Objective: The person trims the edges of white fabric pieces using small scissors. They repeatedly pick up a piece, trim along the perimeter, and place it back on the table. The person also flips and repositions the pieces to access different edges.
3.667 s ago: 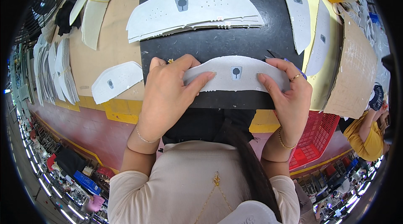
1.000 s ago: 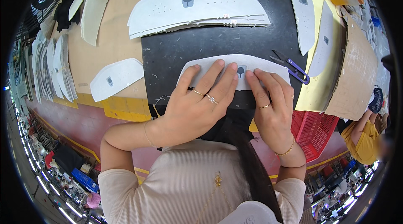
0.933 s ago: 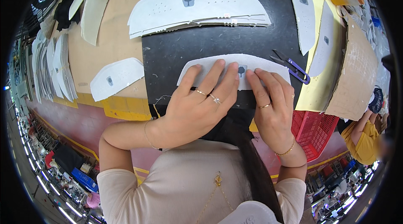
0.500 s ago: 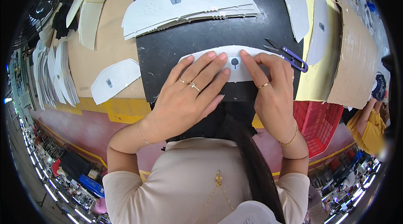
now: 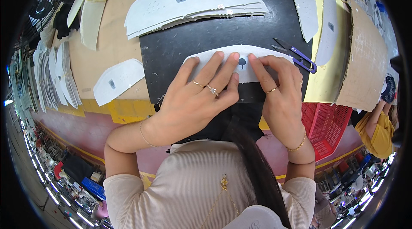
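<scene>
A white curved fabric piece [image 5: 249, 77] lies flat on the black mat [image 5: 206, 33] near its front edge. At its middle sits a small pale patch with a dark tree print [image 5: 242, 63]. My left hand [image 5: 195, 94] rests its spread fingertips on the piece, the index finger at the patch's left side. From the right, my right hand [image 5: 281, 96] touches the patch's upper right corner with its index fingertip; its other fingers bend over the piece, apart from each other. Neither hand grasps anything. Purple-handled thread snips [image 5: 302, 60] lie just beyond my right hand.
Beyond my hands lies a stack of larger white pieces [image 5: 193, 3]. One more white piece [image 5: 120, 81] is at the left, near upright stacks [image 5: 64, 76]. Yellow sheet [image 5: 319, 89] and cardboard [image 5: 362, 57] cover the right side. A red basket [image 5: 328, 128] stands below.
My left hand's index finger has bent and drawn toward the patch, and its thumb has tucked under. My right hand stays nearly in place. The view has shifted slightly.
</scene>
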Tool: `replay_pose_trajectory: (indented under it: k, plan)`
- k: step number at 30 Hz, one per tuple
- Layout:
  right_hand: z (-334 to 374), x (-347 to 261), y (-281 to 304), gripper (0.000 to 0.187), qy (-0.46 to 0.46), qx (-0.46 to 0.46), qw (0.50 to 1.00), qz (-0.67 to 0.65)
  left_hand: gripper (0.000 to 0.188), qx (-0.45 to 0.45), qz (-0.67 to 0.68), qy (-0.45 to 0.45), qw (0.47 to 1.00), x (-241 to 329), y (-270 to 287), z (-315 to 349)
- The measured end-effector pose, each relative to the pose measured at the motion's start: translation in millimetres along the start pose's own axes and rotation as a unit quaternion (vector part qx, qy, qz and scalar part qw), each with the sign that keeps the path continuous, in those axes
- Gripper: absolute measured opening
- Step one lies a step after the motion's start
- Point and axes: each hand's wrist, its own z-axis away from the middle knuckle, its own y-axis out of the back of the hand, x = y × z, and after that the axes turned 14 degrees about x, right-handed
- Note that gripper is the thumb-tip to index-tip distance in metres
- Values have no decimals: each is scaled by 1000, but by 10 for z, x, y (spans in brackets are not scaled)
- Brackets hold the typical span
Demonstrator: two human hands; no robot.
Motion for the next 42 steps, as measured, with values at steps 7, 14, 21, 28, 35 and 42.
replay_pose_trajectory:
  k: [7,14,21,28,35,42]
  plan:
    - [-81,-38,-4,51,30,-12,998,52,23,-11,-3,1,1000,16,-13,-59]
    - [-98,-30,101,50,23,-58,998,31,38,-6,97,97,991,36,-24,72]
    - [131,-66,156,51,1,-76,997,12,38,-3,78,104,992,99,-58,71]
    - [94,-98,167,52,-3,-88,996,21,53,-31,66,111,991,132,-20,60]
    - [59,-53,168,50,-11,-76,997,-3,38,-28,84,86,992,49,15,1]
    - [26,-11,179,41,-87,44,994,-50,42,22,174,195,965,-93,90,125]
